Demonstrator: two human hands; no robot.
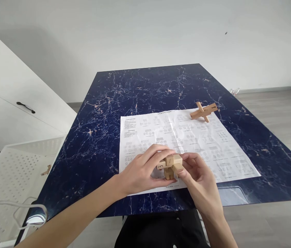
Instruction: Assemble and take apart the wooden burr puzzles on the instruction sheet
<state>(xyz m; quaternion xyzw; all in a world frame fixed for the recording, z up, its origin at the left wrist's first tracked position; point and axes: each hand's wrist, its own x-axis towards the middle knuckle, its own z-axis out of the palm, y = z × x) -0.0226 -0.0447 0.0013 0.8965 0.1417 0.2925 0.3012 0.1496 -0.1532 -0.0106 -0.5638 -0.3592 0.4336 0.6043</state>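
Close to the table's front edge, a pale wooden burr puzzle (170, 161) with dark markings is held above a printed sheet. Around its left side my left hand (145, 168) is closed, fingers over the top and thumb underneath. From the right, my right hand (199, 175) pinches the puzzle, its thumb on a block that juts toward me. The inner faces of the puzzle and some fingertips are hidden. Beneath both hands lies the creased instruction sheet (161, 132), covered in small diagrams too faint to read.
A second wooden puzzle (204, 111), cross-shaped, rests on the sheet's far right corner. The dark blue marbled table (132, 93) has a transparent-looking panel (232, 195) at its front right. Left of it stand a white perforated rack (24, 172) with a small wooden piece (46, 170), and a white cable (19, 205).
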